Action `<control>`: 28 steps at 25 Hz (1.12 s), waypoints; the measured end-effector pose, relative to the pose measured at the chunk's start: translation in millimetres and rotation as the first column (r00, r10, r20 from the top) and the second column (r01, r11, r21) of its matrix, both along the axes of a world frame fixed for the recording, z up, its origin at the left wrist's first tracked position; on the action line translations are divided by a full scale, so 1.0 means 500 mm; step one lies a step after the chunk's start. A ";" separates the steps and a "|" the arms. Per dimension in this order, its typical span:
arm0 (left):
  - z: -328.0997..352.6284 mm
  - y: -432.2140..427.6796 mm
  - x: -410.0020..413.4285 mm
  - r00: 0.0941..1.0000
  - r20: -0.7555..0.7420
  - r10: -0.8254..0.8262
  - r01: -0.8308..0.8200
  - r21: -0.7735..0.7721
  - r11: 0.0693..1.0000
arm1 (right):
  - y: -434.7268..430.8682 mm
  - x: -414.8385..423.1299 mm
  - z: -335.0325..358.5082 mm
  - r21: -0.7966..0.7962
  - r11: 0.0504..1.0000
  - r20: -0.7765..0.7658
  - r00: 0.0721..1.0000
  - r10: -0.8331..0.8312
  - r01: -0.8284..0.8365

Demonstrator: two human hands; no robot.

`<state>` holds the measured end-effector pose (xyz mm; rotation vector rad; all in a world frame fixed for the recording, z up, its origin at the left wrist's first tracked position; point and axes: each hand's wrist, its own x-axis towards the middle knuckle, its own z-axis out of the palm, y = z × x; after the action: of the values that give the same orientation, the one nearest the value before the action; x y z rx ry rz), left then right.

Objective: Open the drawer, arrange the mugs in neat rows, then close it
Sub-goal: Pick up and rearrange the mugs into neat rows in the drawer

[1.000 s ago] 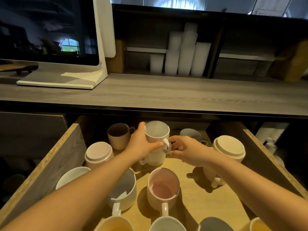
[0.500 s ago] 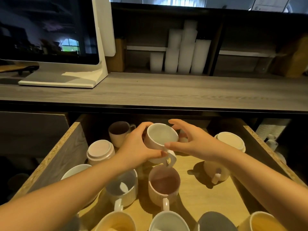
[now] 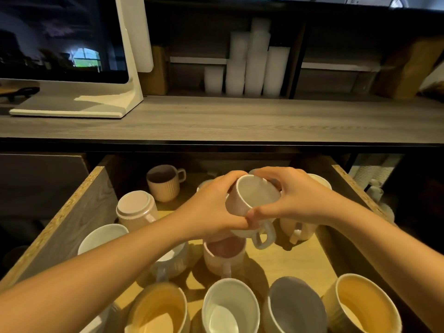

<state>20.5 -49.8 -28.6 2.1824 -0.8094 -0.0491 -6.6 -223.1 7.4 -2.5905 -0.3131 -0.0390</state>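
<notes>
White mug (image 3: pixel 254 200) tilted, clasped between both hands' fingers (image 3: pixel 266 173).

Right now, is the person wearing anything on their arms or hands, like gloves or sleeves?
No. Both arms are bare all the way to the bottom edge of the picture, with no sleeves showing. The left hand and the right hand have no gloves. I can't see any rings, watch or bracelet on either one. The fingernails look short and plain.
</notes>
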 end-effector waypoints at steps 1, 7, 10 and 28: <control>-0.001 -0.007 -0.001 0.999 -0.035 -0.031 0.032 0.032 0.999 | -0.008 -0.004 0.001 -0.024 1.000 -0.005 1.000 -0.014 0.014; -0.056 -0.016 0.001 1.000 0.007 0.018 -0.019 0.517 0.856 | -0.037 -0.017 -0.015 -0.263 0.959 0.002 0.994 -0.112 0.109; -0.078 -0.016 -0.008 1.000 -0.003 0.030 -0.022 0.600 0.800 | -0.034 -0.012 -0.043 -0.424 0.898 0.013 0.992 -0.123 0.116; -0.104 -0.007 -0.019 0.998 0.057 0.009 -0.039 0.557 0.829 | -0.030 0.006 -0.119 -0.550 0.833 -0.211 0.975 -0.071 -0.059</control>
<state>10.9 -53.1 -80.7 2.7572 -0.8744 -0.2467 -3.8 -238.1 -52.2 -3.1335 -0.2588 0.4001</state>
